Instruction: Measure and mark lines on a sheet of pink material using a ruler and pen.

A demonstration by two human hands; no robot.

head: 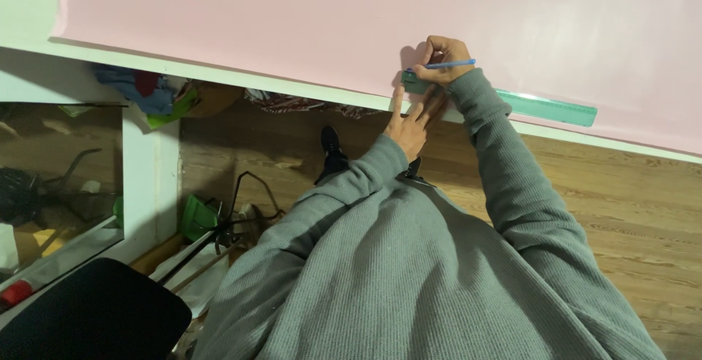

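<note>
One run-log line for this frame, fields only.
left hand: fingers pressing green ruler | right hand: holding blue pen at ruler's end | surface: pink sheet on white table

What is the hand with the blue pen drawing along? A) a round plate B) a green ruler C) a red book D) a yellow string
B: the right hand holds the blue pen at the end of a long green ruler lying on the pink sheet, while the left hand presses the ruler down.
</note>
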